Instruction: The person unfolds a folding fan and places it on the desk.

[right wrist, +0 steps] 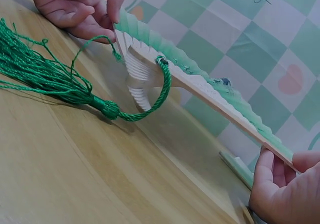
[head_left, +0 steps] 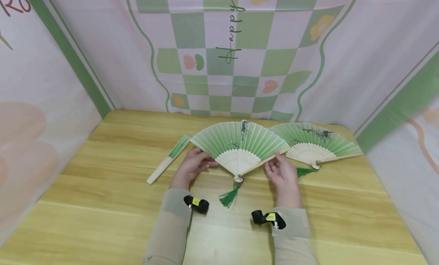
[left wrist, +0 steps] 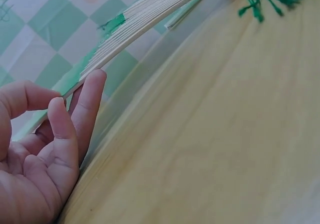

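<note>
A green folding fan [head_left: 223, 139] with pale ribs and a dark painted motif is spread wide in front of the person, its pivot toward the body. The left hand [head_left: 192, 164] pinches its left edge between thumb and fingers; in the left wrist view the fingertips [left wrist: 94, 84] lie under the edge stick. On the other side, the right hand [head_left: 282, 171] grips the thicker guard stick [right wrist: 225, 115] near its outer end. From the pivot, a green tassel [head_left: 229, 197] trails down toward the person. The fan looks tilted, with its outer rim raised.
A second spread green fan [head_left: 310, 152] lies at the right, partly behind the held one, its tassel [head_left: 305, 171] beside the right hand. Left of the left hand lies a folded fan [head_left: 168, 160]. Patterned cloth [head_left: 219, 85] encloses the wooden table [head_left: 103, 204].
</note>
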{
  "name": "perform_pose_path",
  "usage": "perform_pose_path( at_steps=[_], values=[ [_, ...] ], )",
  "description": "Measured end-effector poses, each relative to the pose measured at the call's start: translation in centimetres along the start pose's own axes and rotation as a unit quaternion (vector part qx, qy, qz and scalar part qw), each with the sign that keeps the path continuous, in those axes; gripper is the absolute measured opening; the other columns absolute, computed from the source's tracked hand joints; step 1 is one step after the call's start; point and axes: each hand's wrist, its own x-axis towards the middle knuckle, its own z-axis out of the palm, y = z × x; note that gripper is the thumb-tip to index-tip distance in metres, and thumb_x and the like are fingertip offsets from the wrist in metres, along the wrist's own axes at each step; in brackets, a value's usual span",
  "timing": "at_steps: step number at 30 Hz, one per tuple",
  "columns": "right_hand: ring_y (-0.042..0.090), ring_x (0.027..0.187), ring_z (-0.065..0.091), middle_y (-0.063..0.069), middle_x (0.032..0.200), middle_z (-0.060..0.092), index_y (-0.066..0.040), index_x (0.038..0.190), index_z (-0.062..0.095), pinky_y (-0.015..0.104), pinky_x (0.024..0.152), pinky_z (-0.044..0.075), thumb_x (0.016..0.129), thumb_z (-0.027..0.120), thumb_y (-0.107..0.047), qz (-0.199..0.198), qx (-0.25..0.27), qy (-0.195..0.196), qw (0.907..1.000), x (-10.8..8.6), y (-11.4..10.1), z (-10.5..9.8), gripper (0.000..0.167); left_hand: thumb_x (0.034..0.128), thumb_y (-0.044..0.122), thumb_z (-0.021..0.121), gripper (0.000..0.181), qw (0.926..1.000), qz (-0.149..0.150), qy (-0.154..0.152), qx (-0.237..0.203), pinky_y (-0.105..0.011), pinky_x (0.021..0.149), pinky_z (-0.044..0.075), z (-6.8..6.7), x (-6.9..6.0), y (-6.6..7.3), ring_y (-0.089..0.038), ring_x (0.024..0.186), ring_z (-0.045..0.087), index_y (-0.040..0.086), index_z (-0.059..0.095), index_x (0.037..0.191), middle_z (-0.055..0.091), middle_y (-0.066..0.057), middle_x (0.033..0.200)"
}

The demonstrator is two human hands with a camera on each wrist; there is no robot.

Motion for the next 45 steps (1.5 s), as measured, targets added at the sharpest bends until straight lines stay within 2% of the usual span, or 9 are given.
perform_pose_path(
  at_steps=[5,13,21,30,37,39,41,44,45],
  values=[
    [0.008,0.093,0.056,-0.003,0.093,0.059,-0.018,0.113,0.054,0.023,0.085,0.05,0.102,0.051,-0.023,-0.013,0.004,0.006,0.9999,0.0,0.0,-0.1,0.013,0.0976,0.006,0.055,0.018,0.9999,-0.003,0.012,0.0,-0.013,0.056,0.049,-0.1,-0.2,0.2,-0.015,0.078,0.073,0.001,0.051,0.114,0.064,-0.01,0.093],
    [0.01,0.093,0.058,-0.002,0.094,0.061,-0.017,0.108,0.057,0.024,0.087,0.051,0.1,0.055,-0.021,-0.032,0.015,0.012,0.9993,-0.3,-0.2,-0.3,0.009,0.1001,0.012,0.057,0.022,0.9999,0.003,0.012,-0.006,-0.011,0.054,0.048,-0.2,-0.6,0.4,-0.014,0.078,0.074,0.001,0.052,0.118,0.067,-0.008,0.092],
    [0.008,0.105,0.051,-0.004,0.101,0.055,-0.021,0.124,0.046,0.021,0.097,0.049,0.1,0.055,-0.019,-0.021,0.005,0.022,0.9995,-0.6,-1.3,-0.7,0.025,0.0993,0.01,0.058,0.031,0.9993,0.013,0.024,-0.028,-0.01,0.054,0.049,-0.5,-0.6,0.3,-0.012,0.076,0.074,-0.001,0.052,0.127,0.065,-0.005,0.095],
    [0.007,0.104,0.05,-0.001,0.106,0.049,-0.019,0.121,0.045,0.019,0.101,0.048,0.1,0.053,-0.017,-0.014,-0.013,0.011,0.9997,-1.0,-2.6,-1.7,0.023,0.0989,0.011,0.06,0.032,0.9982,0.03,0.038,-0.036,-0.011,0.058,0.051,-1.0,-0.7,0.3,-0.013,0.081,0.074,0.002,0.053,0.129,0.065,-0.007,0.103],
    [0.007,0.1,0.054,-0.002,0.104,0.05,-0.022,0.121,0.039,0.019,0.093,0.052,0.1,0.052,-0.016,0.004,-0.033,0.0,0.9995,-1.3,-3.0,-2.2,0.026,0.0991,0.01,0.059,0.033,0.9968,0.037,0.043,-0.057,-0.014,0.066,0.055,-1.4,-0.8,0.3,-0.013,0.08,0.074,0.004,0.051,0.131,0.062,-0.005,0.102],
    [0.007,0.098,0.056,-0.003,0.104,0.051,-0.025,0.13,0.034,0.018,0.093,0.053,0.1,0.052,-0.015,0.01,-0.043,-0.006,0.999,-1.4,-3.1,-2.4,0.036,0.0993,0.01,0.058,0.034,0.9963,0.04,0.045,-0.061,-0.016,0.069,0.056,-1.5,-0.8,0.3,-0.013,0.081,0.074,0.005,0.05,0.132,0.062,-0.005,0.102],
    [0.008,0.096,0.059,-0.003,0.101,0.054,-0.026,0.132,0.033,0.018,0.092,0.053,0.101,0.052,-0.014,0.014,-0.054,-0.012,0.9984,-1.4,-3.2,-2.5,0.038,0.0995,0.01,0.058,0.034,0.996,0.041,0.047,-0.064,-0.017,0.071,0.057,-1.6,-0.8,0.3,-0.014,0.082,0.074,0.005,0.05,0.132,0.062,-0.004,0.103],
    [0.01,0.091,0.064,-0.001,0.096,0.06,-0.02,0.127,0.041,0.018,0.09,0.054,0.101,0.052,-0.013,0.019,-0.07,-0.034,0.9967,-1.6,-3.5,-2.9,0.029,0.0996,0.009,0.057,0.032,0.9958,0.041,0.049,-0.065,-0.018,0.073,0.057,-1.8,-0.7,0.4,-0.015,0.083,0.074,0.004,0.05,0.131,0.062,-0.004,0.103],
    [0.012,0.09,0.066,0.0,0.093,0.062,-0.018,0.119,0.046,0.018,0.089,0.054,0.101,0.052,-0.013,0.02,-0.077,-0.043,0.9959,-1.7,-3.6,-3.1,0.019,0.0995,0.009,0.057,0.032,0.9956,0.042,0.05,-0.068,-0.019,0.074,0.058,-1.9,-0.6,0.5,-0.015,0.084,0.074,0.003,0.051,0.131,0.062,-0.005,0.104]
  ],
)
